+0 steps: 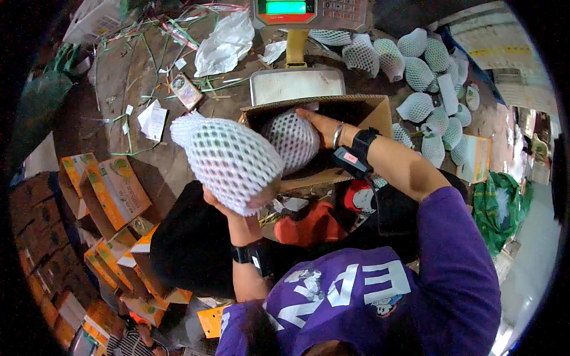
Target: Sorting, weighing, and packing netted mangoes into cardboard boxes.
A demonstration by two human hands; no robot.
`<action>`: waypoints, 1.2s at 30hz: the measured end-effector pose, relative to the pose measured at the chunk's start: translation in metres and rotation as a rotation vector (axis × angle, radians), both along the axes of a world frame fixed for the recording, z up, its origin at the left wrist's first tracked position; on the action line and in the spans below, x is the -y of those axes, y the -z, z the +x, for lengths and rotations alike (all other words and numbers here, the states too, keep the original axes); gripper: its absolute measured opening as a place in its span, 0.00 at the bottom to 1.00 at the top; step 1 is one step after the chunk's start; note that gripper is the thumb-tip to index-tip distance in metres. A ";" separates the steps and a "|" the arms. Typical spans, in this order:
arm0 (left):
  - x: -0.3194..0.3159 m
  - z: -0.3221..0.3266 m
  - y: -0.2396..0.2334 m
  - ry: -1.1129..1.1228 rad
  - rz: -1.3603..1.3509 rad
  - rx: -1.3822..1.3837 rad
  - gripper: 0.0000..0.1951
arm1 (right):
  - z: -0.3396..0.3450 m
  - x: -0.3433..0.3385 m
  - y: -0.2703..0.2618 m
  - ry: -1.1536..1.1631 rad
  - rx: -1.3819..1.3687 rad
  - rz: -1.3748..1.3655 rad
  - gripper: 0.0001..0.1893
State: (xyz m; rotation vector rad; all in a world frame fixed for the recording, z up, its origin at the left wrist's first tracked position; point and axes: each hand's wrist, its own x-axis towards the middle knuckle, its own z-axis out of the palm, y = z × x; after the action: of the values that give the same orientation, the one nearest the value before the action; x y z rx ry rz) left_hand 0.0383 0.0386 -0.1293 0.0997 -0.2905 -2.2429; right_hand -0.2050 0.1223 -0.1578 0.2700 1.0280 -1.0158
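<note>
My left hand point(218, 202) holds up a large fruit in a white foam net sleeve point(231, 160), to the left of an open cardboard box point(376, 115). Most of that hand's fingers are hidden behind the fruit. Inside the box lies another net-sleeved fruit point(294, 140). My right hand point(318, 124) reaches in over the box and grips this fruit at its upper right side; its fingertips are partly hidden. The box stands in front of the metal plate of a digital scale point(296, 84), whose lit display point(286, 7) is at the top.
Many net-sleeved fruits point(418, 73) lie at the upper right. Printed cartons point(118, 191) stand at the left. Crumpled paper point(225, 44), a small box point(185, 91) and green straps point(129, 133) litter the floor. A green bag point(498, 213) is at the right. Another person point(133, 340) is at the lower left.
</note>
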 end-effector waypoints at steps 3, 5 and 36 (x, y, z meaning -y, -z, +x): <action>0.000 -0.012 -0.022 -0.103 -0.094 0.159 0.29 | -0.001 -0.008 0.002 -0.031 -0.050 -0.190 0.37; -0.001 -0.015 -0.036 -0.072 -0.081 0.078 0.29 | -0.006 -0.011 0.012 -0.045 -0.098 -0.289 0.43; -0.136 -0.125 -0.162 0.578 -0.169 0.172 0.34 | -0.110 -0.237 -0.223 0.422 -0.704 -0.491 0.36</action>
State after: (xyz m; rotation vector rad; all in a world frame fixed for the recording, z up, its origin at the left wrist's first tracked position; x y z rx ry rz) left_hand -0.0862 0.1744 0.0326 0.1310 -0.6702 -2.7721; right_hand -0.3152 0.3593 0.0655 -0.3183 1.3275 -1.7791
